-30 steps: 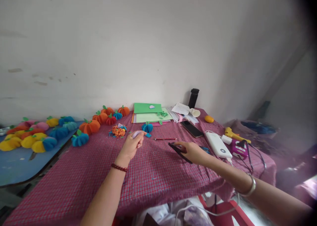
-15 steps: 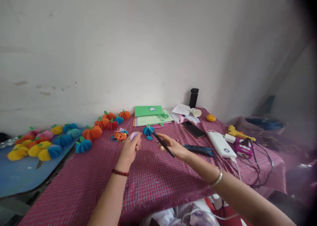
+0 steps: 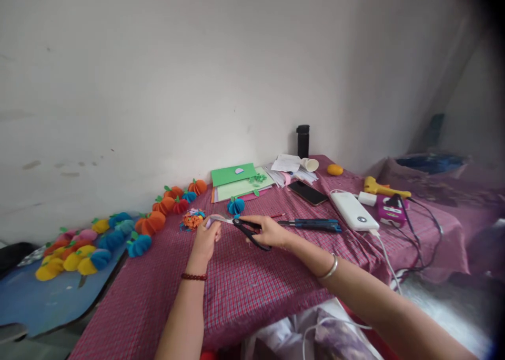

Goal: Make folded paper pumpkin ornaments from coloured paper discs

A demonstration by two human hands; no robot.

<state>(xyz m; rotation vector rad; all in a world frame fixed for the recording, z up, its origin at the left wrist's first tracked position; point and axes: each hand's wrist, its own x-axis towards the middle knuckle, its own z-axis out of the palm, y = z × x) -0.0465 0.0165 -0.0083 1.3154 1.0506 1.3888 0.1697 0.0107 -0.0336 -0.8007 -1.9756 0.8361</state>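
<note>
My left hand (image 3: 207,239) pinches a small lilac paper piece (image 3: 209,223), mostly covered by the fingers. My right hand (image 3: 270,230) has its fingers in the black handles of a pair of scissors (image 3: 252,235), which are spread apart. The blades point left and reach the lilac paper at my left fingertips. Behind the scissors sits a blue paper pumpkin (image 3: 235,206) with a green top. A heap of orange and coloured paper scraps (image 3: 192,219) lies just beyond my left hand.
Rows of paper pumpkins (image 3: 150,224) stand at the left, some on a blue board (image 3: 51,307). Green card (image 3: 233,174) and papers lie at the back. To the right are a phone (image 3: 307,192), a blue-handled tool (image 3: 317,224), a power bank (image 3: 354,211) and a yellow glue gun (image 3: 384,187).
My right hand has brought the scissors left and turned them, so the blades now meet the lilac paper. The handles have spread apart. The view has shifted slightly.
</note>
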